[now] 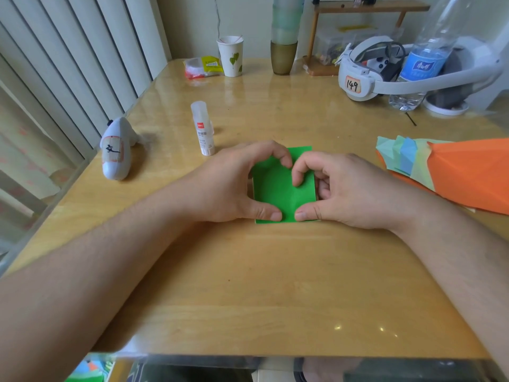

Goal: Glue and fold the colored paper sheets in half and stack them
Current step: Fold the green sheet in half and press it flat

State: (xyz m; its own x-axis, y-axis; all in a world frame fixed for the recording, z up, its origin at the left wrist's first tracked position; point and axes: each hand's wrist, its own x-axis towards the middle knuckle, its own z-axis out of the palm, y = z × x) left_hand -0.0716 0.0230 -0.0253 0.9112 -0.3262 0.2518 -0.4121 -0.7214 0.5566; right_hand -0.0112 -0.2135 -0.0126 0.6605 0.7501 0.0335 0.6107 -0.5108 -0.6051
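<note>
The green paper lies flat on the bench between my two hands, a bright, even green sheet that stands taller than it is wide, with a faint crease running down its right half. Its near edge is straight and lies just past my thumbs; one far corner shows above my knuckles.

My left hand presses on the paper's left side, thumb flat on the near left corner and the curled forefinger bearing down on the far part. My right hand mirrors it on the right side: thumb pressed on the near edge, tips nearly meeting my left thumb, forefinger bent down onto the middle of the sheet, the other fingers curled beside the right edge.

Beyond my left hand stands a capped glue stick, upright, near but not touching. Further left of it lies a white controller. To the right of my right hand rests a pile of coloured paper, orange on top, with pale green and blue sheets showing at its left end.
</note>
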